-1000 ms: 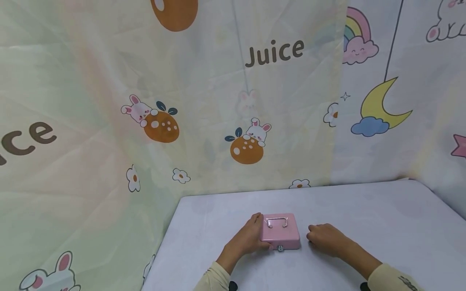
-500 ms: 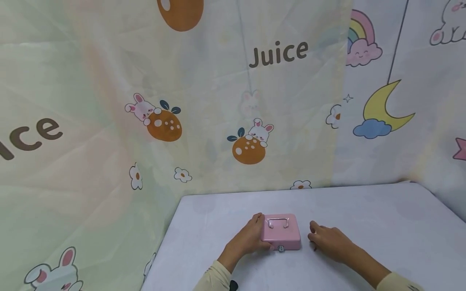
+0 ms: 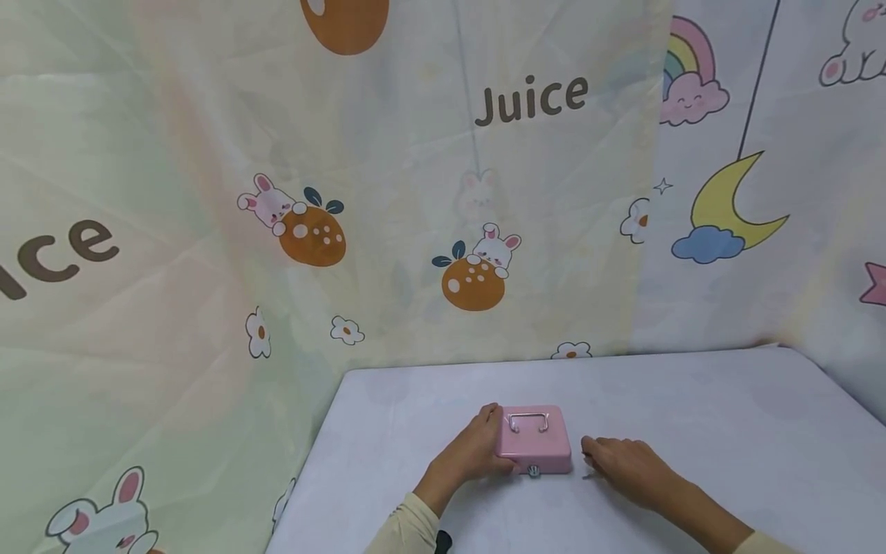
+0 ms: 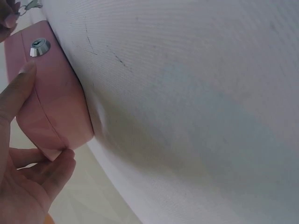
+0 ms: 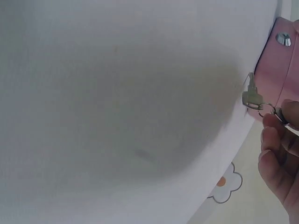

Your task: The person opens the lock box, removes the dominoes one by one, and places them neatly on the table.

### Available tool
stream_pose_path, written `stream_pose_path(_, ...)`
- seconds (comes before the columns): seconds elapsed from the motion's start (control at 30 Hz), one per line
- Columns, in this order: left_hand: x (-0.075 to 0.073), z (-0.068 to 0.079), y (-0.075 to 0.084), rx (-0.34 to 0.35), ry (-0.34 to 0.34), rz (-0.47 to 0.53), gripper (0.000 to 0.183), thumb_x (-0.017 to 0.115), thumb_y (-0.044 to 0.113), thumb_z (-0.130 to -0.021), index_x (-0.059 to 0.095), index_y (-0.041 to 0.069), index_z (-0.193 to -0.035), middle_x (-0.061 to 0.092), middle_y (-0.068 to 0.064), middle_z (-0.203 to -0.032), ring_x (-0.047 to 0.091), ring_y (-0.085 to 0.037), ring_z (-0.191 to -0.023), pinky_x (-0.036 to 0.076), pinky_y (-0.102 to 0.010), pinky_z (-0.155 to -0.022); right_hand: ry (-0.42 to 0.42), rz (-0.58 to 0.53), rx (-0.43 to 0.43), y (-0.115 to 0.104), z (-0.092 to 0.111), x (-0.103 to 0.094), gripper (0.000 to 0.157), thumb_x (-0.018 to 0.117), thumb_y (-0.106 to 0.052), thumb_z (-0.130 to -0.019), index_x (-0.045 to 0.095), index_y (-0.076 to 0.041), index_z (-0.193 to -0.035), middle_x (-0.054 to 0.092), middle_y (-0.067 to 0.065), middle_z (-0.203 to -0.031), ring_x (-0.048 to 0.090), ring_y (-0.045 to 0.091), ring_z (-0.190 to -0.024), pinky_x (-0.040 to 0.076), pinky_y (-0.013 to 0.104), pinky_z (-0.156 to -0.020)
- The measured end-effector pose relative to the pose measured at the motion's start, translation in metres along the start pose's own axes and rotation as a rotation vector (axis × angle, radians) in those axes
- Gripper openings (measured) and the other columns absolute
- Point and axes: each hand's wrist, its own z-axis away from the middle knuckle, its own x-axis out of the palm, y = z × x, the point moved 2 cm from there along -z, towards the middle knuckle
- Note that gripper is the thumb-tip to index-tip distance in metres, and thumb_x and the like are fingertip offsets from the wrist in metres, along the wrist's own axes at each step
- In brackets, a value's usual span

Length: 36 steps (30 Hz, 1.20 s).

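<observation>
A pink metal cash box (image 3: 538, 446) with a wire handle (image 3: 528, 416) on its lid lies closed on the white table. My left hand (image 3: 471, 448) grips its left side, thumb on the front face near the round silver lock (image 4: 40, 47) and fingers around the far side. Just right of the box, my right hand (image 3: 635, 471) pinches a small ring of keys between thumb and forefinger. One silver key (image 5: 252, 97) dangles from the ring (image 5: 266, 103). What the fingertips pinch is mostly hidden, apparently a second key. Nothing is in the lock.
White cloth covers the table (image 3: 692, 408). Behind and to the left hangs a printed curtain (image 3: 394, 154) with rabbits, oranges and flowers, close to the table's back edge. A small black object (image 3: 444, 542) shows beside the left sleeve.
My right hand has turned over and its fingertips have dipped slightly, so a key tip now shows below them. My left hand and the cash box stay in place.
</observation>
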Motion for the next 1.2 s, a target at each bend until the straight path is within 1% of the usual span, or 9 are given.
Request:
stream_pose_path(0.1,0.0,0.0,0.0,0.007,0.004,0.0,0.104,0.087,0.042,-0.077,0.03,0.005,-0.156,0.036,-0.011,-0.159,0.044,-0.026,-0.142,0.041,-0.037,-0.114,-0.004,-0.047,-0.008,-0.005,-0.002,0.0,0.02,0.079,-0.009,-0.083,0.062,-0.013,-0.094,0.065,-0.007,-0.075,0.049,0.0,-0.06,0.047,0.019,-0.052)
stream_pose_path(0.23,0.001,-0.001,-0.001,0.002,-0.002,0.005,0.104,0.087,0.042,-0.077,0.03,0.005,-0.156,0.036,-0.011,-0.159,0.044,-0.025,-0.142,0.041,-0.037,-0.114,-0.008,-0.1,0.009,-0.013,-0.004,0.0,0.018,0.08,-0.004,-0.08,0.066,-0.012,-0.088,0.067,-0.007,-0.075,0.056,0.001,-0.064,0.051,0.023,-0.054)
stream_pose_path(0.4,0.001,-0.002,0.0,-0.001,-0.006,0.0,0.104,0.087,0.041,-0.077,0.03,0.005,-0.156,0.036,-0.011,-0.159,0.044,-0.025,-0.142,0.041,-0.037,-0.114,-0.026,-0.154,0.03,-0.025,-0.004,0.001,0.013,0.078,-0.004,-0.081,0.068,-0.012,-0.084,0.066,-0.008,-0.074,0.055,-0.001,-0.065,0.05,0.022,-0.054)
stream_pose_path(0.6,0.0,0.0,0.001,0.01,0.004,-0.01,0.104,0.087,0.041,-0.077,0.03,0.004,-0.155,0.037,-0.012,-0.158,0.045,-0.026,-0.141,0.042,-0.037,-0.114,-0.028,-0.157,0.028,-0.038,-0.004,0.004,0.015,0.077,-0.01,-0.085,0.063,-0.012,-0.091,0.065,-0.007,-0.075,0.05,-0.002,-0.064,0.047,0.022,-0.052)
stream_pose_path(0.7,0.0,0.0,0.001,0.015,0.008,-0.006,0.104,0.087,0.041,-0.076,0.03,0.004,-0.155,0.037,-0.012,-0.158,0.045,-0.026,-0.141,0.042,-0.037,-0.113,-0.03,-0.183,0.038,-0.042,-0.004,0.005,0.017,0.076,-0.013,-0.086,0.06,-0.014,-0.09,0.059,-0.01,-0.072,0.043,-0.002,-0.062,0.042,0.022,-0.051)
stream_pose_path(0.87,0.0,0.0,0.0,0.014,0.008,0.002,0.105,0.087,0.041,-0.076,0.03,0.004,-0.155,0.037,-0.012,-0.158,0.045,-0.026,-0.141,0.042,-0.037,-0.114,-0.053,-0.251,0.068,-0.047,-0.005,0.006,0.019,0.075,-0.014,-0.087,0.057,-0.017,-0.08,0.048,-0.014,-0.065,0.036,-0.001,-0.059,0.034,0.021,-0.05)
stream_pose_path(1.03,-0.001,0.0,0.001,0.017,0.011,-0.007,0.105,0.088,0.042,-0.076,0.03,0.004,-0.155,0.037,-0.013,-0.158,0.045,-0.027,-0.141,0.043,-0.037,-0.113,-0.104,-0.332,0.094,-0.051,-0.009,0.009,0.016,0.076,-0.009,-0.086,0.062,-0.014,-0.08,0.053,-0.014,-0.065,0.039,-0.002,-0.059,0.038,0.021,-0.051)
stream_pose_path(1.13,-0.002,0.001,0.002,0.021,0.013,-0.007,0.105,0.088,0.04,-0.075,0.031,0.003,-0.155,0.038,-0.013,-0.158,0.045,-0.027,-0.141,0.043,-0.037,-0.113,-0.117,-0.366,0.11,-0.053,-0.011,0.01,0.015,0.077,-0.007,-0.084,0.064,-0.013,-0.08,0.056,-0.013,-0.065,0.04,-0.001,-0.059,0.039,0.021,-0.052)
stream_pose_path(1.2,-0.002,0.001,0.002,0.021,0.01,-0.006,0.105,0.088,0.04,-0.076,0.03,0.004,-0.155,0.037,-0.013,-0.158,0.045,-0.026,-0.142,0.042,-0.037,-0.113,-0.108,-0.378,0.121,-0.055,-0.012,0.011,0.016,0.077,-0.006,-0.084,0.064,-0.013,-0.079,0.056,-0.012,-0.065,0.04,-0.001,-0.06,0.039,0.021,-0.052)
